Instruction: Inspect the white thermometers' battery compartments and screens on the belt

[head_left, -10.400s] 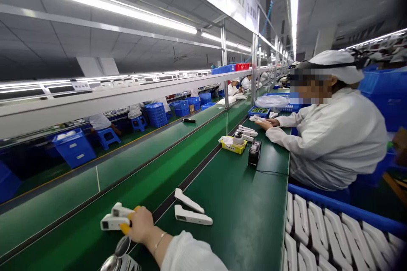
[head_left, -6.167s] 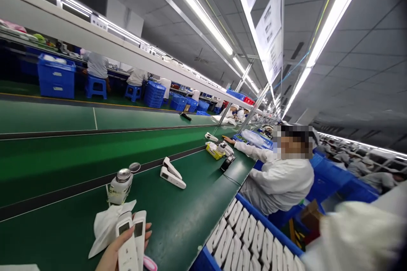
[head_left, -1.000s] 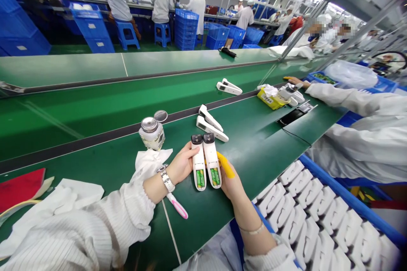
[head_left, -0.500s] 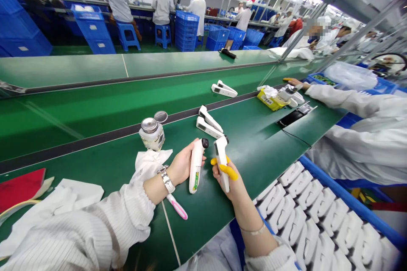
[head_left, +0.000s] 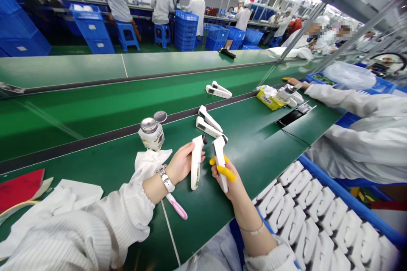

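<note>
My left hand is closed around a white handheld infrared thermometer, its dark sensor end up and a green strip showing low on the handle. In my right hand, which wears yellow finger cots, a second white thermometer is held upright, close to the first. Just beyond them, two more white thermometers lie on the green bench. Left of my hands stand a white pump bottle with its lid flipped open and a white cloth. A pink and white toothbrush-like handle lies below my left wrist.
Two thermometers lie on the green conveyor. At right, a blue crate holds many white thermometer parts. A co-worker's sleeve reaches in near a yellow box. Red material and tape lie at left.
Both held thermometers have turned and shifted slightly; less of the green strip shows on the left one. The pair on the conveyor has moved left.
</note>
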The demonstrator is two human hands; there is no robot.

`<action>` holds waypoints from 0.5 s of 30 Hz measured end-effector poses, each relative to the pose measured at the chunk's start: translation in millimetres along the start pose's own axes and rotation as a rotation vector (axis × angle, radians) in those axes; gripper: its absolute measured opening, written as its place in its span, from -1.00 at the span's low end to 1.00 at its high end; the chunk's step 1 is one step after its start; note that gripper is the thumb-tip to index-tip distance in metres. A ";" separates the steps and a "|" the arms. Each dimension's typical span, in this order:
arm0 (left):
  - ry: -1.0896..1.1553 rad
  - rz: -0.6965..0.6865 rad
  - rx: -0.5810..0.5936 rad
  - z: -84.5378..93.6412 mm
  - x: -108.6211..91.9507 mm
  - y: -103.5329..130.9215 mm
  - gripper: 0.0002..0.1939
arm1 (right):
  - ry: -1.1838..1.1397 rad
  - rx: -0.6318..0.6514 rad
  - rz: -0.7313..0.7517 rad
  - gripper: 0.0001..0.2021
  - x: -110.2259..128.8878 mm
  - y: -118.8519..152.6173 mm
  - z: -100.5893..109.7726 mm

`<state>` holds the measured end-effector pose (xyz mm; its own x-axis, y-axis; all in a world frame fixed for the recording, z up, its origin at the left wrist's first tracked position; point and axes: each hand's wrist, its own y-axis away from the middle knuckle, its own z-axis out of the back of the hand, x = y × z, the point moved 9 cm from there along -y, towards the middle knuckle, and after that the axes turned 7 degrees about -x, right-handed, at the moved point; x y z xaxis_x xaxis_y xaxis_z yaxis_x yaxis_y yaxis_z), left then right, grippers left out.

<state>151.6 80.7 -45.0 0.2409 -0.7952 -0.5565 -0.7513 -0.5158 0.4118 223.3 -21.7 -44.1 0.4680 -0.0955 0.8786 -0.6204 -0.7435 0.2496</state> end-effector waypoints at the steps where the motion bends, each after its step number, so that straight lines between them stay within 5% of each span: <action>1: -0.001 -0.002 0.009 -0.7 -0.2 0.3 -0.82 | 0.004 0.000 0.003 -0.71 -0.4 -0.2 0.7; 11: -0.079 -0.027 0.061 -5.5 -1.0 3.2 -0.63 | 0.098 -0.041 0.053 -0.62 -1.9 -0.9 6.7; 15: -0.132 -0.058 0.034 -3.6 -3.4 4.8 -0.42 | -0.003 -0.105 -0.001 -0.64 -2.5 0.9 10.9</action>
<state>149.3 79.8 -38.5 0.2033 -0.7141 -0.6699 -0.7595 -0.5468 0.3524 228.4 -29.4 -50.5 0.4703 -0.0965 0.8772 -0.6824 -0.6701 0.2921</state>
